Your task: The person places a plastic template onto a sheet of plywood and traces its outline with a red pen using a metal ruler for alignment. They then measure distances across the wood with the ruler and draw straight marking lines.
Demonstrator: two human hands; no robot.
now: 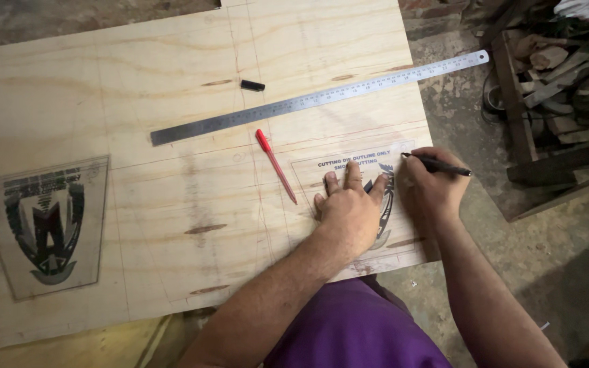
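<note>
My left hand (350,208) lies flat, fingers spread, on a clear template sheet (308,174) with a dark crest print, pressing it onto a plywood board (172,68). My right hand (431,187) grips a black pen (438,165) with its tip at the sheet's upper right edge. A red pen (275,165) lies just left of the sheet. A long steel ruler (318,98) lies slanted across the board above my hands. A small black pen cap (252,85) rests beyond the ruler.
A second clear sheet with the same crest (46,225) lies at the board's left. Pencil lines cross the plywood. Scrap wood and metal pieces (553,82) are piled at the right on a concrete floor (553,272). The board's right edge is beside my right hand.
</note>
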